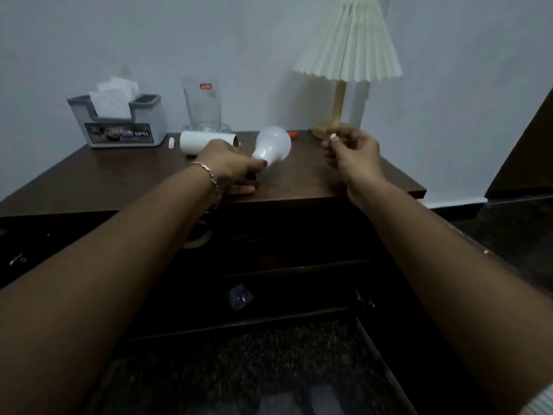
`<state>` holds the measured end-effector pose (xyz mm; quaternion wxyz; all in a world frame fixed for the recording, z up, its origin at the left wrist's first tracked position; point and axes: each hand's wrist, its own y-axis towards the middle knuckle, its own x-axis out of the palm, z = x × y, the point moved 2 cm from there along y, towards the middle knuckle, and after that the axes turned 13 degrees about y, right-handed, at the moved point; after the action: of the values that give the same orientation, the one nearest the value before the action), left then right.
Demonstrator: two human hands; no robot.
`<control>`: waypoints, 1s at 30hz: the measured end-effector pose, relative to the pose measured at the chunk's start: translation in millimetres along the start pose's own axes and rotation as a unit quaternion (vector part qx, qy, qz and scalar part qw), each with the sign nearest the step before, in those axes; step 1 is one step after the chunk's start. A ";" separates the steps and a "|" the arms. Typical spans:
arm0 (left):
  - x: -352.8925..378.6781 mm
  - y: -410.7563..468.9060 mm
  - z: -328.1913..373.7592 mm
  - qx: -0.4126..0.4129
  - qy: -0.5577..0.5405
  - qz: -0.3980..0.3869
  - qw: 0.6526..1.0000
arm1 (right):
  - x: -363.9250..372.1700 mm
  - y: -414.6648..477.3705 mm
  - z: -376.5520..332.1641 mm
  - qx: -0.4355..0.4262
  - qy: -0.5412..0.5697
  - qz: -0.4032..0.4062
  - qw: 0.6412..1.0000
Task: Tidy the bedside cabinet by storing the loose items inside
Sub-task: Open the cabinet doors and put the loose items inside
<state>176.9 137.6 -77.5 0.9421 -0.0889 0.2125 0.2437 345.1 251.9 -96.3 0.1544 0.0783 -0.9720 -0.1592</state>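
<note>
Left hand (pixel 230 163) gripping, right hand (pixel 350 151) curled

Rear edge of the cabinet top (pixel 104 181), upper left to upper right of the frame: tissue box (pixel 119 124), glass (pixel 203 106) and lamp (pixel 348 55) form the row of obstacles I see. A white roll (pixel 197 143) lies just in front of the glass. At centre my left hand (pixel 233 169) grips the bulb (pixel 273 145) by its neck. Bare wood open to a hand: the left front of the top, and the strip between the bulb and my right hand (pixel 353 151). Lower centre: open drawers (pixel 299 295), crossed above by my forearms.
</note>
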 end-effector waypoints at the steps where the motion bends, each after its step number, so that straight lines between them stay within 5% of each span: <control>1: -4.0 -7.9 -2.9 -0.001 -0.021 -0.025 0.999 | 0.1 -10.0 -4.5 -0.007 0.033 -0.001 0.999; 6: -22.9 -50.4 -17.6 0.028 -0.050 -0.122 0.991 | -5.0 -74.3 -11.3 -0.006 0.101 -0.045 0.994; 15: 4.2 -87.1 -81.3 -0.025 0.002 -0.262 0.965 | -40.8 -127.8 27.9 0.039 -0.001 0.016 0.999; 24: 73.2 -47.5 -123.0 -0.120 -0.058 -0.256 0.958 | -78.3 -97.9 103.0 0.109 -0.192 0.068 0.973; 30: 111.4 -2.0 -115.8 -0.140 -0.001 -0.204 0.969 | -77.0 -67.7 117.2 0.100 -0.301 0.051 0.947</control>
<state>224.7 151.4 -230.2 0.9503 -0.2612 0.1523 0.0737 386.4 237.4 -245.7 -0.1462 -0.0080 -0.9868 -0.0688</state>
